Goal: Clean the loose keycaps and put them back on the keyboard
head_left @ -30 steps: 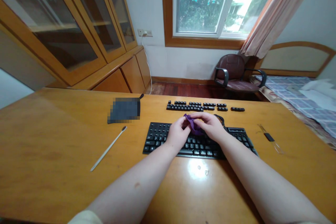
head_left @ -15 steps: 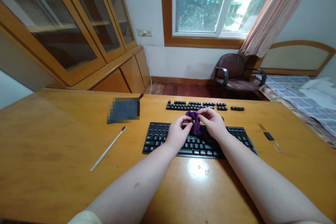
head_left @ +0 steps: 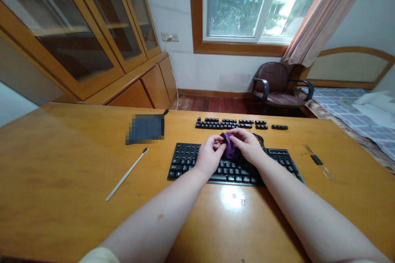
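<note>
Above the black keyboard [head_left: 237, 171], my two hands meet around a small purple cloth [head_left: 228, 150]. My right hand [head_left: 248, 144] is closed, its fingers and thumb pinching the cloth. My left hand [head_left: 210, 153] is closed too, thumb and fingertips together at the cloth's left side. A small black keycap showed between the left fingertips a moment ago; now the cloth and fingers cover it. On the keyboard's upper left, several keys are off and bare posts show. Loose black keycaps [head_left: 222, 125] lie in rows behind the keyboard.
A long white brush [head_left: 126, 174] and a blurred dark pouch [head_left: 146, 128] lie on the left of the wooden desk [head_left: 77, 164]. To the right is a wire keycap puller [head_left: 317, 160]. A coiled cable [head_left: 259, 139] sits behind the keyboard. Beyond the desk stands a chair [head_left: 273, 82].
My right fingers have shifted slightly left and wrapped the purple cloth over the small black keycap at my left fingertips. The cable behind my right hand shows more. The keyboard stays put.
</note>
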Action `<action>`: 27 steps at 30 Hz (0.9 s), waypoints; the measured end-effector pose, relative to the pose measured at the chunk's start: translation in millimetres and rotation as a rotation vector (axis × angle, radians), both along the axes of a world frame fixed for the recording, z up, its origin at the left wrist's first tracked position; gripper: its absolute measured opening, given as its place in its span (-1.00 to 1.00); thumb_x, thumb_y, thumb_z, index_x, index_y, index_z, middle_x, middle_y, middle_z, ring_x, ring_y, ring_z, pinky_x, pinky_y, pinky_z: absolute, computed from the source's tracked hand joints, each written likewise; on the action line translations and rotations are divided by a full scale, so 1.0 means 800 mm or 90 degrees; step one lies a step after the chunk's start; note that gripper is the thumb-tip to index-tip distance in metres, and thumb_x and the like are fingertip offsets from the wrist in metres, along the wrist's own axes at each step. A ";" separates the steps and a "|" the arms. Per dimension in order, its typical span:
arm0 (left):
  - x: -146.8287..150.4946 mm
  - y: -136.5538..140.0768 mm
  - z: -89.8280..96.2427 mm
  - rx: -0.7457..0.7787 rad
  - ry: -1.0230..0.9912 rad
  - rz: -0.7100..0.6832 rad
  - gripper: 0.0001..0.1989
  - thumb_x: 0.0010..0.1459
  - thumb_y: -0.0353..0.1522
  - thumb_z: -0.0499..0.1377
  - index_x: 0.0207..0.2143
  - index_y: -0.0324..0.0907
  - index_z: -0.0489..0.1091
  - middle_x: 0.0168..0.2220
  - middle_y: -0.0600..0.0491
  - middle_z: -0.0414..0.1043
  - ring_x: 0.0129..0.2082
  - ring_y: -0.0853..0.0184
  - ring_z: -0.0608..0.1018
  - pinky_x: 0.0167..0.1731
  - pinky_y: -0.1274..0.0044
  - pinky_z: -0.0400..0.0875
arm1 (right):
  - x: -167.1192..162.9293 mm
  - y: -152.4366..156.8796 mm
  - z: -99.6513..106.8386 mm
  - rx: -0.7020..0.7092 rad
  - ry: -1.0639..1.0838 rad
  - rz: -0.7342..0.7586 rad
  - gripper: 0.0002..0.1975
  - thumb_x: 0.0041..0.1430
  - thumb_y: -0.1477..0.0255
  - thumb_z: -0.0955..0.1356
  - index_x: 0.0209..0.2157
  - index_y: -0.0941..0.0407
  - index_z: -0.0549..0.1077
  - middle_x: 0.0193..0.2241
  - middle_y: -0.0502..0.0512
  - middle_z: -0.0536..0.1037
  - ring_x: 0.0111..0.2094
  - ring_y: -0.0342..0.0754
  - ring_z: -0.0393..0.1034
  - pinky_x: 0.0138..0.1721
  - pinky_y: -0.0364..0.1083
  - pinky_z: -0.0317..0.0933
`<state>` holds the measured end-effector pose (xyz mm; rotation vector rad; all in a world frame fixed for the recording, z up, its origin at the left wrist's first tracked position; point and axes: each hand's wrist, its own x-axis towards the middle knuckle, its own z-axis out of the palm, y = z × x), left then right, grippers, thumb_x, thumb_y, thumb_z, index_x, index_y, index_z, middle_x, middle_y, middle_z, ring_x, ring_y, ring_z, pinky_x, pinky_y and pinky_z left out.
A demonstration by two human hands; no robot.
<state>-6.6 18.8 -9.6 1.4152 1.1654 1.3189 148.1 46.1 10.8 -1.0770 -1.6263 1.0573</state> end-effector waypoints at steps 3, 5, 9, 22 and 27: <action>0.000 -0.001 0.001 0.005 0.005 -0.007 -0.85 0.04 -0.41 0.13 -0.27 -0.21 0.34 -0.34 0.06 0.43 -0.48 0.50 0.43 -0.40 0.63 0.37 | 0.000 0.000 0.001 -0.003 -0.025 0.030 -0.77 0.08 0.34 0.31 -0.22 0.11 0.44 -0.28 0.09 0.53 -0.26 -0.04 0.41 -0.17 -0.04 0.28; 0.000 -0.001 0.001 0.007 0.001 -0.010 -0.85 0.05 -0.41 0.12 -0.27 -0.21 0.35 -0.34 0.05 0.43 -0.45 0.47 0.45 -0.38 0.62 0.38 | 0.001 0.001 0.003 0.006 -0.058 0.050 -0.77 0.10 0.34 0.29 -0.21 0.10 0.45 -0.25 0.10 0.53 -0.22 -0.03 0.41 -0.12 -0.02 0.26; -0.001 0.000 -0.004 -0.002 -0.003 -0.012 -0.84 0.06 -0.38 0.13 -0.26 -0.21 0.36 -0.32 0.02 0.45 -0.39 0.42 0.49 -0.32 0.58 0.40 | 0.004 0.003 0.001 0.026 -0.113 0.072 -0.75 0.12 0.35 0.28 -0.18 0.08 0.47 -0.23 0.11 0.52 -0.18 0.00 0.39 -0.07 0.02 0.23; -0.003 0.001 -0.008 0.018 -0.006 0.022 -0.80 0.10 -0.39 0.09 -0.19 -0.19 0.36 -0.26 0.00 0.46 -0.31 0.38 0.51 -0.26 0.54 0.40 | 0.007 0.004 0.000 -0.112 0.039 0.140 -0.58 -0.02 0.33 0.38 -0.06 0.07 0.43 -0.18 0.10 0.53 -0.21 0.01 0.42 -0.17 -0.01 0.30; -0.004 0.004 -0.008 -0.011 -0.017 0.005 -0.81 0.08 -0.40 0.10 -0.23 -0.20 0.40 -0.29 -0.01 0.49 -0.33 0.37 0.52 -0.27 0.53 0.41 | 0.006 0.006 -0.004 -0.020 -0.064 0.078 -0.71 -0.06 0.36 0.41 -0.23 0.09 0.52 -0.30 0.08 0.55 -0.27 -0.01 0.42 -0.15 -0.01 0.25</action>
